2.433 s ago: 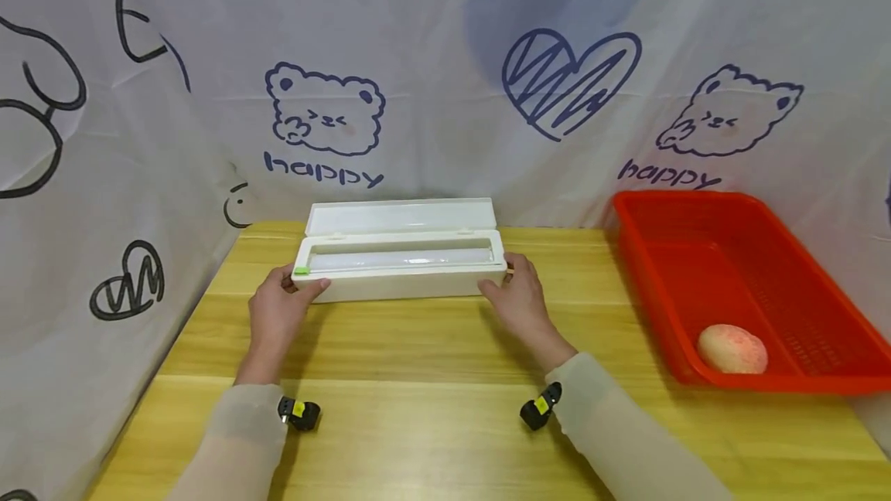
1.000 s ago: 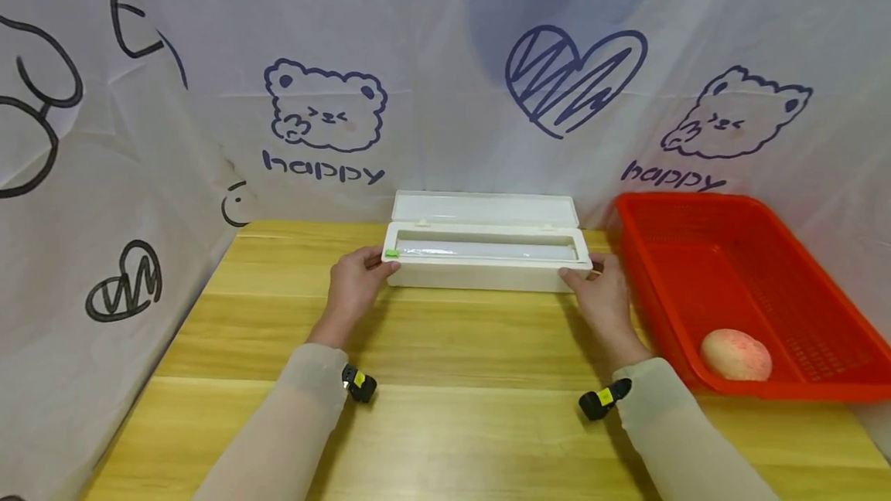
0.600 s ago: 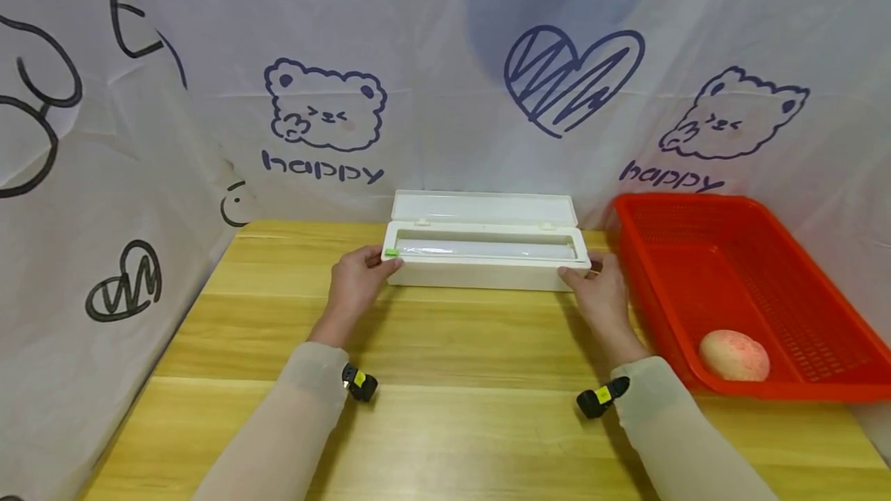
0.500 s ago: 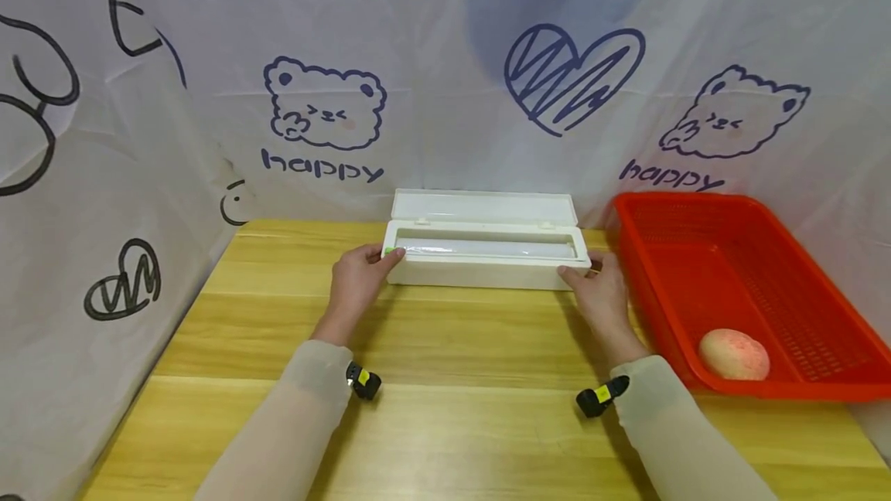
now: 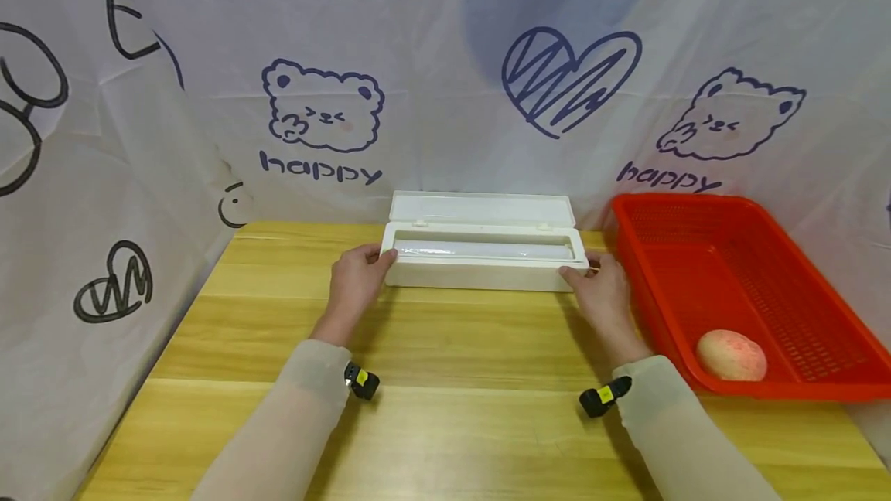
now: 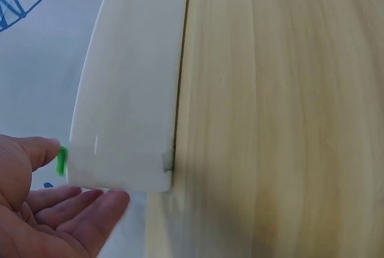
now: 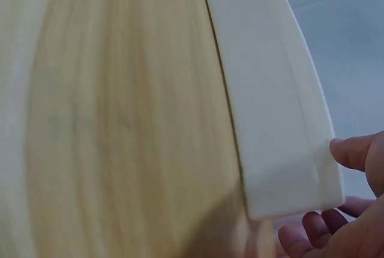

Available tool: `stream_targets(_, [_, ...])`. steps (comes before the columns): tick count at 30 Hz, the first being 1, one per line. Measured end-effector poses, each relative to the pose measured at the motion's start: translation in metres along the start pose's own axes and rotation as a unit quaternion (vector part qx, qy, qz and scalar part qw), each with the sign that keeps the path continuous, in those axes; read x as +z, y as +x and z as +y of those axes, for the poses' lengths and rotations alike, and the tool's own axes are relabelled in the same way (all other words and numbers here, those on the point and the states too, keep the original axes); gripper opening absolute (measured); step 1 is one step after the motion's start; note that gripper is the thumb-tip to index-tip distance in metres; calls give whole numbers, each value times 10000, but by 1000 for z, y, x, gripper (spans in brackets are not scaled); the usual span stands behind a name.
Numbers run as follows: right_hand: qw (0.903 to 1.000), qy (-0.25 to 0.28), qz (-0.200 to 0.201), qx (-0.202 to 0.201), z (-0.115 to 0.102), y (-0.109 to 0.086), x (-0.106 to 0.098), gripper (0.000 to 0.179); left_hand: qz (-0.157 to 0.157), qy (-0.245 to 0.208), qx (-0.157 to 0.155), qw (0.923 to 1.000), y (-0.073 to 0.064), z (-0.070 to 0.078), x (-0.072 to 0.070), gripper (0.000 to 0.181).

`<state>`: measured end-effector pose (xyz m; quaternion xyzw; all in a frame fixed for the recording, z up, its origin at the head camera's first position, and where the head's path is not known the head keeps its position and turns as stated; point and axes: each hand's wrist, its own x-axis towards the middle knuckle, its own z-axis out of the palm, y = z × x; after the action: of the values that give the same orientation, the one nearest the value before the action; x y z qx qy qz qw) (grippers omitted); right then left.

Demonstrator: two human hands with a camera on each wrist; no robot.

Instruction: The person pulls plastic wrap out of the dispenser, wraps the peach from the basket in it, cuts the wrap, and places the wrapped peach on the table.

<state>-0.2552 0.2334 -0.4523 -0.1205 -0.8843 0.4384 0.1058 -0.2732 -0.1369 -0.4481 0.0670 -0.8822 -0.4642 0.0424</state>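
A long white cling film dispenser [image 5: 487,275] stands on the table near the back wall, its lid [image 5: 482,209] tipped back. Inside lies a roll of clear wrap [image 5: 480,250]. My left hand [image 5: 353,278] grips the dispenser's left end. In the left wrist view its thumb touches a small green slider [image 6: 61,161] on the top edge, and the fingers lie at the end face. That slider is hidden by the thumb in the head view. My right hand [image 5: 604,291] holds the right end, thumb at the front and fingers [image 7: 317,229] round the end face.
Right of the dispenser, close to my right hand, stands a red plastic basket [image 5: 657,292] with a pink-and-cream peach [image 5: 731,356] in it. A printed white cloth [image 5: 445,122] hangs behind the wooden table [image 5: 459,408] and along its left side.
Both hands have shifted the dispenser to the right, nearer the basket, and it has since stayed put. My left thumb has moved up from the front face onto the green slider.
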Motion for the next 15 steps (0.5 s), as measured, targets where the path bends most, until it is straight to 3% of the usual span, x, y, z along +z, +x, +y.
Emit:
stream_targets(4, [9967,-597,-5,-542,-5,3,-7,47,-156,121,198,9996,1,4,-1,51])
stream_targets(8, [9898,-1066,-277,-905,-12,9,-11,39,-221,118,242,9994,-1,6,0,53])
stream_targets(15, [9831,-1397,-857,-818,-23,20,-19,32,-128,17,209,9997,-2,7,-1,51])
